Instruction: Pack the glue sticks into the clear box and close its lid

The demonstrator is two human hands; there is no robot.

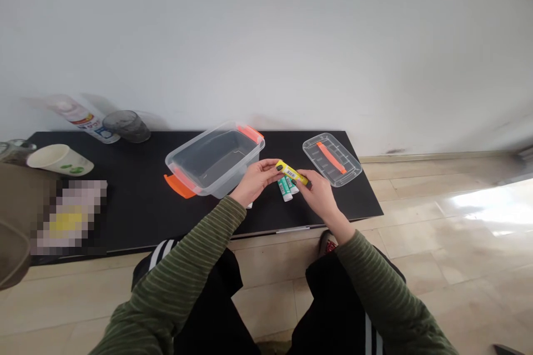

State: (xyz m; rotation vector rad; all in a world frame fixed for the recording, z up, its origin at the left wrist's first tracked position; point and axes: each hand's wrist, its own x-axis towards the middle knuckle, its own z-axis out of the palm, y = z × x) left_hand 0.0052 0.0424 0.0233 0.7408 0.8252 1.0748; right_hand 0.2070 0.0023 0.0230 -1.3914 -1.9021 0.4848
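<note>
Between my two hands is a small yellow tube with a barcode label, held by its ends above the black table. My left hand pinches its left end, and the fingers of my right hand close on its right end. Just under it lie green-and-white tubes, partly covered by the yellow one and my fingers. A clear plastic box with orange latches stands without its lid to the left of my left hand. Its clear lid with an orange handle lies flat to the right.
The black table stands against a white wall. On its left side are a dark glass, a white spray can, a paper cup and a blurred-out item. My knees are by the front edge.
</note>
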